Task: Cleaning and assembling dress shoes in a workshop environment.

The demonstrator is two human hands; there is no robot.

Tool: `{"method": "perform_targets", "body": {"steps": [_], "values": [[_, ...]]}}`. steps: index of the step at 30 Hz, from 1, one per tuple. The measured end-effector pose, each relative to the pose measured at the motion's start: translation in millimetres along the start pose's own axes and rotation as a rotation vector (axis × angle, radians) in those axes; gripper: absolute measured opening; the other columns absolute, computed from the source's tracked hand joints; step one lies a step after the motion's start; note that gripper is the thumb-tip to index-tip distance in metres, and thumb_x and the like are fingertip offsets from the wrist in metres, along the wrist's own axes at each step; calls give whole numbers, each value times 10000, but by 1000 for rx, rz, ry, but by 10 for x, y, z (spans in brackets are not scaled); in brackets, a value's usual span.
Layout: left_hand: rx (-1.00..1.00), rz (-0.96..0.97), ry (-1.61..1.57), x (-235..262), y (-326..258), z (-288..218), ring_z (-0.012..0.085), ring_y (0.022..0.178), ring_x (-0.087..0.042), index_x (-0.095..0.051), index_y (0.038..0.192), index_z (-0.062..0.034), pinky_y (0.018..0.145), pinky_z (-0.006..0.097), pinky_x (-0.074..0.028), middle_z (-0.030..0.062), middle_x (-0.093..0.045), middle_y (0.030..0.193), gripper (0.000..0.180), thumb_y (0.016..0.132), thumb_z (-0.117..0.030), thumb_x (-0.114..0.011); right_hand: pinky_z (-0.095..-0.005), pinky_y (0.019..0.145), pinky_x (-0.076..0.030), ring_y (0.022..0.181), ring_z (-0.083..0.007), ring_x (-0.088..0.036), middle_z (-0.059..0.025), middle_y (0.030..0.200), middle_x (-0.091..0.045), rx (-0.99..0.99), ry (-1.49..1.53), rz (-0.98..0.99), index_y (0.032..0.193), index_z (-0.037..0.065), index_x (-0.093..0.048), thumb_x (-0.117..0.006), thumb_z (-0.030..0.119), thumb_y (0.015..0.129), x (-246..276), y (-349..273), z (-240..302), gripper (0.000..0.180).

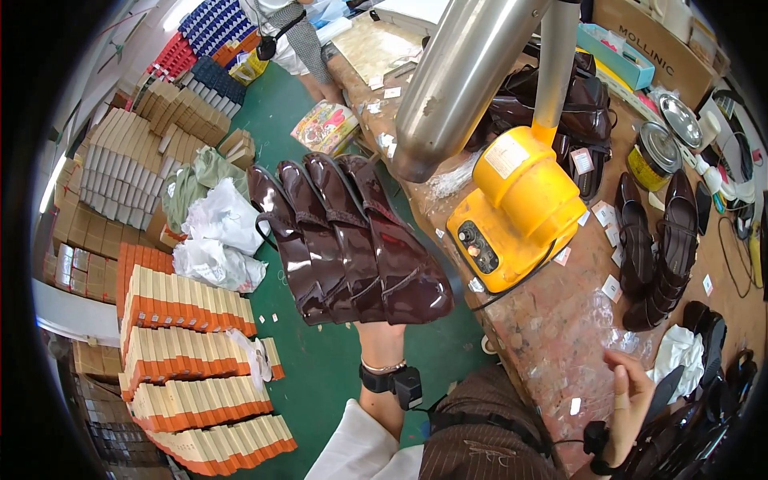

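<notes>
Several glossy dark-brown patent shoes (344, 240) are stacked side by side like a fan, held up over the green floor to the left of the workbench. Beneath them is my left hand (381, 342), bearing the stack; its fingers are hidden behind the shoes. My right hand (630, 400) is over the bench's near right part, fingers loosely extended and apart, holding nothing visible. Close by it lie a dark pointed shoe piece (664, 390) and crumpled white paper (678, 354). A yellow hot-air blower (520, 216) with a thick silver barrel (456, 96) stands on the bench ahead.
Dark strappy shoes (658, 240) lie on the worn bench (544, 344) among small white tags. Further back are a round tin (654, 160) and a cardboard box (652, 48). Orange-and-cream shoeboxes (192, 344) and white plastic bags (220, 228) stand left. Another person (292, 40) stands far off.
</notes>
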State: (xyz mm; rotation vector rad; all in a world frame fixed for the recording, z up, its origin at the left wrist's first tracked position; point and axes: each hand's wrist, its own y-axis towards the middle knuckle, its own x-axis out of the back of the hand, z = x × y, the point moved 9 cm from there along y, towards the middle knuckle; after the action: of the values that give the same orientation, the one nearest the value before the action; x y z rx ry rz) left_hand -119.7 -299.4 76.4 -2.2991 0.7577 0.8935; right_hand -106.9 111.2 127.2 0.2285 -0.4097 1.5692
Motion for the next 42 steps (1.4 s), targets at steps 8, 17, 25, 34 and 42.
{"method": "perform_targets", "body": {"steps": [8,17,25,34,42], "values": [[32,184,75,748,-581,25,293,1349,-404,-328,1472,-96,1102,479,-373,160,-395,1475,605,1004,-473,-398,-410,1139,-276,1398,-358,-347,-270,1494,-338,377,278,705,1501,-56,-187,-562,550,914,-1831,-68,794,923],[-301,112,908,749,-1061,-417,277,1293,-431,-216,1495,36,1114,385,-285,200,-424,1406,851,853,-306,-657,-469,950,-488,1166,-262,-579,-142,1250,-605,-517,712,1031,1362,5,-464,-527,179,905,-2864,-174,25,493],[-581,290,780,135,-919,-669,384,1377,-361,-59,1488,-5,1155,457,-264,255,-418,1379,993,729,-127,-687,-524,977,-483,1126,-341,-616,-179,1249,-624,-984,1465,1160,1275,10,-557,-492,301,981,-3250,228,211,419],[-822,340,1139,-558,-638,-587,369,1360,-402,-491,1223,-2,1133,450,-285,227,-517,1298,493,783,-82,-698,-440,997,-494,1171,-268,-590,-115,1322,-586,-637,1684,1215,1341,75,-524,-438,398,1005,-3278,813,588,474],[-952,283,1119,-614,-759,-730,343,1337,-391,-557,1131,-41,1097,467,-297,252,-610,1250,423,762,-109,-752,-514,976,-488,1217,-294,-559,-131,1390,-530,-712,1733,1229,1371,79,-496,-461,388,1000,-3239,775,748,484]]}}
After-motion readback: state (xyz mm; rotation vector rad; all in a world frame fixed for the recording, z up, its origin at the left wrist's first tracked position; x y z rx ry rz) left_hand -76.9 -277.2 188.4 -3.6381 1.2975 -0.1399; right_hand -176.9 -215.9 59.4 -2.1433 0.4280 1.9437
